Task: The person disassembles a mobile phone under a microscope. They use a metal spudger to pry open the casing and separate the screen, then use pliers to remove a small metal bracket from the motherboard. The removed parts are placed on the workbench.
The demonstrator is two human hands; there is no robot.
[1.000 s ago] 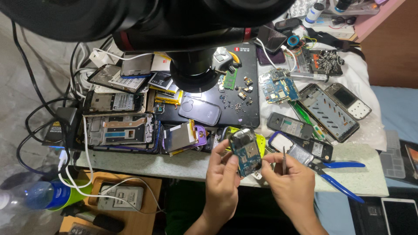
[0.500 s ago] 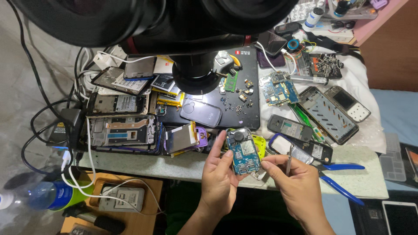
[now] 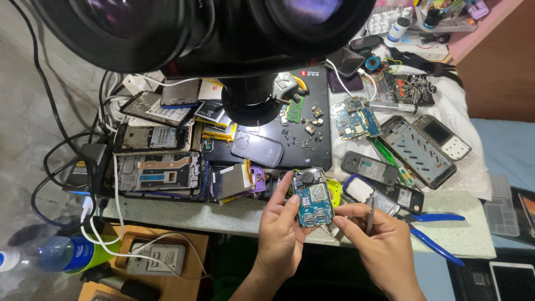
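Blue phone circuit board, upright in left hand over the table's front edge; right hand pinches tweezers beside it; blue-handled pliers crowd the right.

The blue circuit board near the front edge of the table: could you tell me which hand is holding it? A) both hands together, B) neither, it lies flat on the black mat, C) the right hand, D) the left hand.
D: the left hand grips the blue circuit board upright by its edge, while the right hand beside it holds thin metal tweezers.
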